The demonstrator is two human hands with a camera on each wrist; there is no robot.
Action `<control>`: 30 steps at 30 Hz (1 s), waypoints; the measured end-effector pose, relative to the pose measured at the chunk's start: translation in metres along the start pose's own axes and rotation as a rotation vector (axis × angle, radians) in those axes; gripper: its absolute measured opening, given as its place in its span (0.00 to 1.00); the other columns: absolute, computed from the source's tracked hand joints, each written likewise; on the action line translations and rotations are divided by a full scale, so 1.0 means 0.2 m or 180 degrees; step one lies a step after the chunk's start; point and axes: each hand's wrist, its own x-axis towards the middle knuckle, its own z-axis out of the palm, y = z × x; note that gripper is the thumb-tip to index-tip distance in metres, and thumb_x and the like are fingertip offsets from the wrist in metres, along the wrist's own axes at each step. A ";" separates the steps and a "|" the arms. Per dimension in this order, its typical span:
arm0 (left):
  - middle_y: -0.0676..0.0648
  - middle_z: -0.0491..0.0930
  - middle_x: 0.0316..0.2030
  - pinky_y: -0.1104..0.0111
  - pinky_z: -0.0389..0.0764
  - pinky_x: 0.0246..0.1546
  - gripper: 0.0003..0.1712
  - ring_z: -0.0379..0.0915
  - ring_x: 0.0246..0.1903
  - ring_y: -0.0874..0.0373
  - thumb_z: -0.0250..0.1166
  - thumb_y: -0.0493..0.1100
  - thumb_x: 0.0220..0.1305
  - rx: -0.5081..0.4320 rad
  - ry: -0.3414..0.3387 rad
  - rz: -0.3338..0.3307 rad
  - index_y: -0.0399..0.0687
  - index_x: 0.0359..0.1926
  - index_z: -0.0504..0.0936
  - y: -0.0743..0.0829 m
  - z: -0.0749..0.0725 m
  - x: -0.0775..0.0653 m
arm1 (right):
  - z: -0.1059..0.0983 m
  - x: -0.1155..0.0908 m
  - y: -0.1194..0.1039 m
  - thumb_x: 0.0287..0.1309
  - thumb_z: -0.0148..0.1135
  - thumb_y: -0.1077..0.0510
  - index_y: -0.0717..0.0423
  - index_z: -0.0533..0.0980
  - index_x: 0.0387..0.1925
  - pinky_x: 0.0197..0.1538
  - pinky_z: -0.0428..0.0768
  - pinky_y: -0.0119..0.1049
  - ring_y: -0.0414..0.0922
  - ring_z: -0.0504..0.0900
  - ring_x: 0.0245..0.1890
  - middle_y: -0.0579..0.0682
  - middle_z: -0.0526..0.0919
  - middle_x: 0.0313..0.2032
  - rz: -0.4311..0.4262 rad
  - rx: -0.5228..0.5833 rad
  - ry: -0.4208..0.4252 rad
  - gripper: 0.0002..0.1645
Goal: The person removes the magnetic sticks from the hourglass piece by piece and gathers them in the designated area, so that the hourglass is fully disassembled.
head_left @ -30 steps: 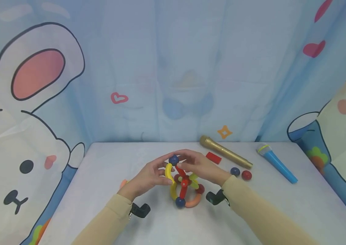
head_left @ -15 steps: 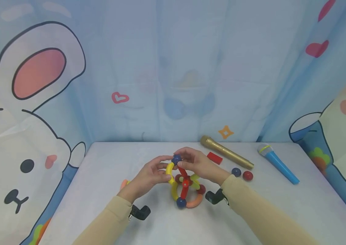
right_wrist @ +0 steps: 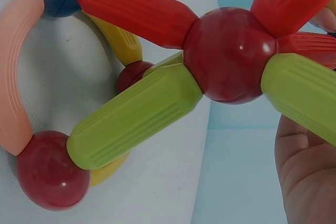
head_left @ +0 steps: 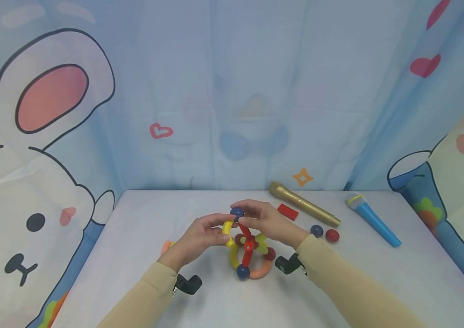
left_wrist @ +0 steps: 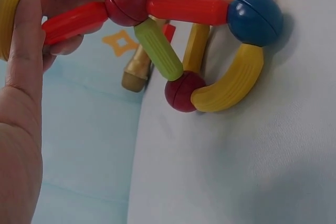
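Pinching a curved yellow rod (head_left: 227, 228), the left hand (head_left: 201, 238) faces the right hand (head_left: 270, 222), which grips a blue ball (head_left: 237, 212) atop the ball-and-rod structure (head_left: 248, 246) standing on the white table (head_left: 232, 303), near the gold microphone (head_left: 303, 204).

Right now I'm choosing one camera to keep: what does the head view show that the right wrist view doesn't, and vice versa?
Only the head view shows the gold microphone, blue microphone, red piece, loose blue ball and loose red ball.
Only the right wrist view shows clear ridges along a green stick, too small to make out from the head.
Both show the lower blue ball, peach curved stick and some of the right hand.
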 end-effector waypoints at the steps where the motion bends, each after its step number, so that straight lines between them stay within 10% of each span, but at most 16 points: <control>1: 0.43 0.74 0.62 0.60 0.80 0.51 0.28 0.77 0.40 0.54 0.69 0.39 0.63 -0.0002 0.0002 0.0004 0.49 0.65 0.77 0.00 0.00 0.00 | 0.00 0.00 0.00 0.65 0.66 0.51 0.38 0.75 0.62 0.58 0.77 0.53 0.45 0.79 0.56 0.42 0.82 0.52 -0.0002 0.0003 -0.0005 0.24; 21: 0.45 0.80 0.57 0.63 0.81 0.50 0.30 0.80 0.47 0.50 0.67 0.38 0.63 0.0023 0.0106 0.0169 0.49 0.67 0.75 -0.02 -0.04 -0.01 | -0.01 -0.01 0.01 0.66 0.64 0.52 0.41 0.74 0.63 0.56 0.77 0.58 0.51 0.77 0.58 0.45 0.80 0.55 0.0058 -0.0002 0.0140 0.24; 30: 0.42 0.75 0.61 0.57 0.77 0.56 0.34 0.78 0.54 0.48 0.69 0.39 0.63 0.0369 0.0370 -0.0304 0.56 0.69 0.70 -0.13 -0.17 -0.08 | -0.01 -0.01 0.00 0.65 0.66 0.52 0.38 0.74 0.63 0.54 0.78 0.58 0.49 0.79 0.55 0.45 0.81 0.53 0.0100 0.0023 0.0164 0.25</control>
